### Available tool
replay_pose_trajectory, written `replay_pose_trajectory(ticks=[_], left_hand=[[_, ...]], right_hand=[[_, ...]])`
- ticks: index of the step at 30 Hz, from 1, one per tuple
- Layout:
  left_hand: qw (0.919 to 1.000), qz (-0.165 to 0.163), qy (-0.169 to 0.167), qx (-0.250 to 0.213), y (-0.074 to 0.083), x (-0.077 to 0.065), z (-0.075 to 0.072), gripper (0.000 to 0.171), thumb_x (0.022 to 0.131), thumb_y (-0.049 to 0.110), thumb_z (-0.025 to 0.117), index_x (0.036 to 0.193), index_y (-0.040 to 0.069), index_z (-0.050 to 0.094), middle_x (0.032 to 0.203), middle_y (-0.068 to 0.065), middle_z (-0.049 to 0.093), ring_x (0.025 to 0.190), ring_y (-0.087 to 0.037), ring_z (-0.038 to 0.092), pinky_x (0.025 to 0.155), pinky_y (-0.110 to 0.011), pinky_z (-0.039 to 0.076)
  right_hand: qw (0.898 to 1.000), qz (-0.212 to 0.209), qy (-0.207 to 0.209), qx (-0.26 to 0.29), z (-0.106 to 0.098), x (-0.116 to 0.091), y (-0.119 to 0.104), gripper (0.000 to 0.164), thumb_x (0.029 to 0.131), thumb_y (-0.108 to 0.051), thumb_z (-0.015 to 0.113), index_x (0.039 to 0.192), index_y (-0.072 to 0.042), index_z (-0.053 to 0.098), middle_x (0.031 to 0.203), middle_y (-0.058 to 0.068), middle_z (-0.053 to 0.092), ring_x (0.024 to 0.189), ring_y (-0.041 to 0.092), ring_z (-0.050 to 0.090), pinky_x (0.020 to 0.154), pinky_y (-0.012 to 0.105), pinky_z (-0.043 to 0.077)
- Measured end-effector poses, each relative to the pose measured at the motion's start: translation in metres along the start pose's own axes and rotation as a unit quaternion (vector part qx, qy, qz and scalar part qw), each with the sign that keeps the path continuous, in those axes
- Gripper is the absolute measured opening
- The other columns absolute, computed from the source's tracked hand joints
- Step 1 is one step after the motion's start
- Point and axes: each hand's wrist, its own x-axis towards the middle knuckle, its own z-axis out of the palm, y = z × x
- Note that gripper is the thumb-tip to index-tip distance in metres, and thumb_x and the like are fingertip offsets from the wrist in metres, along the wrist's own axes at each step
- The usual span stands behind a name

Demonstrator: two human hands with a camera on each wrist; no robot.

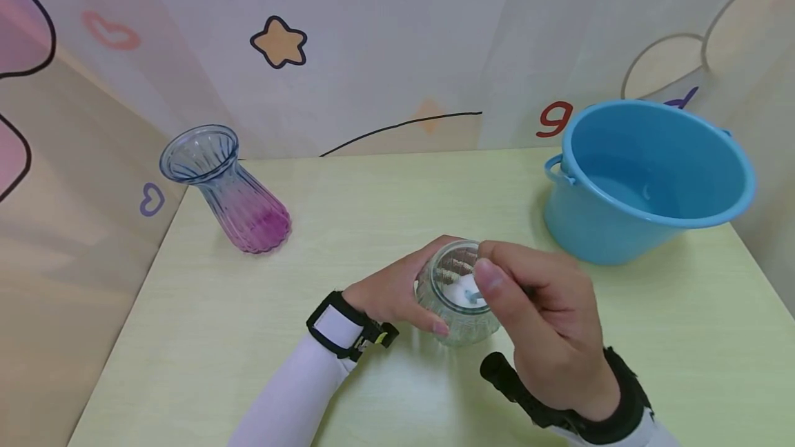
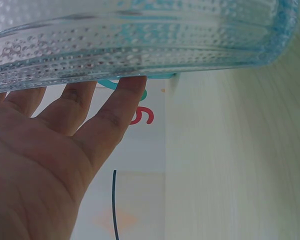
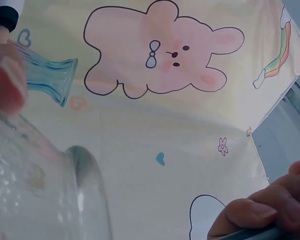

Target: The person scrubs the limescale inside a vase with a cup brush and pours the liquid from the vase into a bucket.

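A clear glass jar point(image 1: 467, 328) is close over the table, its open mouth tilted up towards the head camera. My left hand point(image 1: 396, 290) grips it from the left, thumb at the near side and fingers round the back. Textured glass fills the top of the left wrist view, above the fingers point(image 2: 107, 117). My right hand point(image 1: 555, 319) is above the jar's right rim, fingers curled round a slim blue handle point(image 3: 262, 234). Inside the jar, a light blue end point(image 1: 475, 295) meets a white mass point(image 1: 458, 290); whether they form one tool I cannot tell.
Back left on the table point(image 1: 348, 212) stands a fluted glass vase point(image 1: 254, 216), blue at the top and pink below. A large blue bucket point(image 1: 615, 230) is at the back right. Behind them hangs a printed curtain point(image 1: 385, 40).
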Motion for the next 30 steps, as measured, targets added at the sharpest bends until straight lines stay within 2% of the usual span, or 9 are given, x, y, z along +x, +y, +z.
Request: replay_pose_trajectory(ticks=[5,10,13,15,19,21,23,26,30], left_hand=[[0.9999,0.011,-0.001,-0.004,0.0,0.0,0.001,0.105,0.068,0.065,0.089,0.148,0.022,0.035,0.132,-0.005,0.054,0.114,-0.017,0.058,0.094,-0.042,0.059],[0.9991,0.034,-0.006,-0.025,-0.002,0.003,0.003,0.106,0.068,0.063,0.09,0.148,0.02,0.035,0.129,-0.005,0.057,0.108,-0.019,0.061,0.091,-0.036,0.059],[0.9976,0.055,-0.018,-0.038,-0.002,0.007,0.005,0.101,0.069,0.062,0.09,0.143,0.015,0.04,0.121,-0.006,0.06,0.102,-0.02,0.063,0.087,-0.035,0.059],[0.9965,0.069,-0.027,-0.037,-0.002,0.01,0.005,0.092,0.069,0.063,0.089,0.132,0.012,0.048,0.112,-0.006,0.062,0.096,-0.02,0.064,0.083,-0.034,0.059],[0.9962,0.08,-0.033,-0.008,-0.001,0.011,0.004,0.08,0.071,0.068,0.085,0.113,0.007,0.056,0.099,-0.004,0.064,0.088,-0.018,0.063,0.077,-0.031,0.057],[0.9969,0.072,-0.032,0.005,-0.002,0.009,0.002,0.077,0.072,0.068,0.084,0.109,0.005,0.059,0.097,-0.004,0.065,0.087,-0.017,0.063,0.076,-0.03,0.057],[0.9976,0.062,-0.026,0.018,-0.003,0.007,0.001,0.075,0.073,0.067,0.084,0.108,0.004,0.06,0.096,-0.003,0.065,0.086,-0.016,0.064,0.075,-0.029,0.057],[0.9981,0.053,-0.021,0.026,-0.004,0.005,0.0,0.065,0.075,0.055,0.086,0.105,0.003,0.061,0.094,-0.005,0.065,0.082,-0.015,0.065,0.072,-0.03,0.058],[0.9964,0.058,-0.013,0.061,-0.006,0.004,-0.002,0.047,0.076,0.039,0.084,0.099,0.005,0.061,0.089,-0.004,0.063,0.08,-0.012,0.062,0.07,-0.026,0.054]], right_hand=[[0.999,0.01,-0.032,-0.001,0.006,-0.002,0.002,0.028,0.095,0.015,0.043,0.075,-0.003,0.051,0.065,0.002,0.04,0.058,0.009,0.042,0.048,0.019,0.031],[0.999,0.021,-0.046,-0.016,0.012,-0.001,0.005,0.029,0.096,0.012,0.047,0.074,-0.006,0.051,0.065,0.001,0.04,0.058,0.008,0.042,0.049,0.02,0.032],[0.998,0.037,-0.051,-0.031,0.013,0.002,0.007,0.032,0.099,0.009,0.048,0.072,-0.009,0.049,0.063,0.0,0.038,0.059,0.008,0.042,0.05,0.021,0.033],[0.996,0.057,-0.061,-0.038,0.013,0.004,0.008,0.032,0.1,0.008,0.048,0.074,-0.009,0.051,0.064,0.0,0.042,0.06,0.009,0.045,0.051,0.022,0.036],[0.988,0.117,-0.082,-0.05,0.012,0.008,0.011,0.029,0.101,0.008,0.047,0.081,-0.008,0.062,0.066,0.002,0.05,0.063,0.014,0.051,0.052,0.026,0.041],[0.984,0.144,-0.09,-0.058,0.011,0.008,0.013,0.029,0.101,0.008,0.047,0.083,-0.008,0.064,0.065,0.001,0.049,0.061,0.015,0.05,0.051,0.026,0.04],[0.98,0.16,-0.095,-0.067,0.012,0.008,0.016,0.032,0.101,0.007,0.048,0.076,-0.009,0.059,0.062,-0.001,0.042,0.058,0.013,0.045,0.05,0.025,0.035],[0.976,0.178,-0.102,-0.075,0.014,0.008,0.019,0.04,0.101,0.008,0.049,0.067,-0.012,0.046,0.059,-0.002,0.033,0.055,0.01,0.038,0.049,0.025,0.028],[0.97,0.197,-0.111,-0.093,0.014,0.008,0.02,0.044,0.101,0.005,0.05,0.064,-0.015,0.04,0.058,-0.003,0.031,0.056,0.01,0.038,0.05,0.026,0.028]])
